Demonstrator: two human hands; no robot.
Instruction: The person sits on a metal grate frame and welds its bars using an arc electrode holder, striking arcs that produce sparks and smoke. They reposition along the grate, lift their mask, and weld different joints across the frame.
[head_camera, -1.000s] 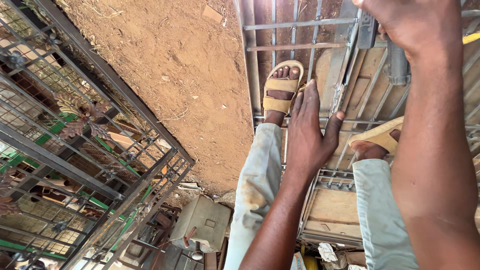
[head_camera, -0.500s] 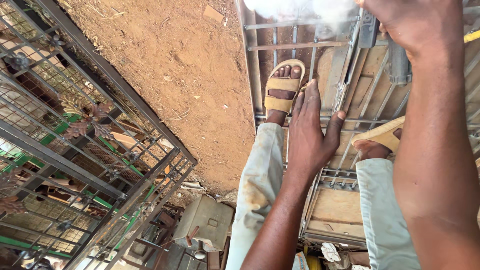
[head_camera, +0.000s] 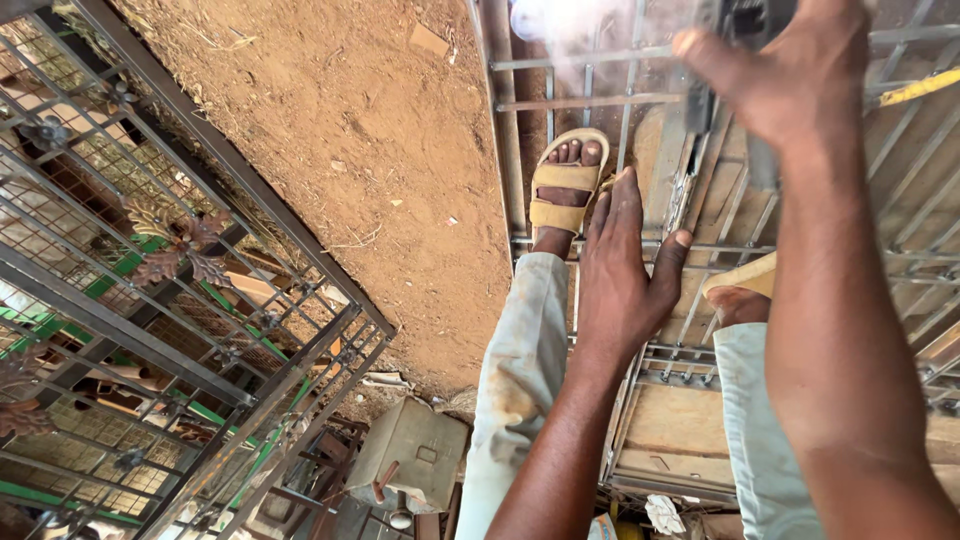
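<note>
A flat metal bar (head_camera: 700, 165) is laid on the welded steel grille (head_camera: 900, 250), its long axis running from the top edge down toward the feet. The left hand (head_camera: 625, 275) is pressed flat beside it, fingers spread. The right hand (head_camera: 790, 70) is clamped on a dark power tool (head_camera: 745, 20). White smoke (head_camera: 570, 25) is thicker than a second ago. Bare red dirt (head_camera: 360, 150) is seen alongside.

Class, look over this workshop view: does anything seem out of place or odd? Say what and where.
A pale haze of smoke hangs over the metal grille at the top, beside the tool in the right hand. The left hand rests flat on the grille, close to the work, and the sandalled foot stands on it with bare toes.
</note>
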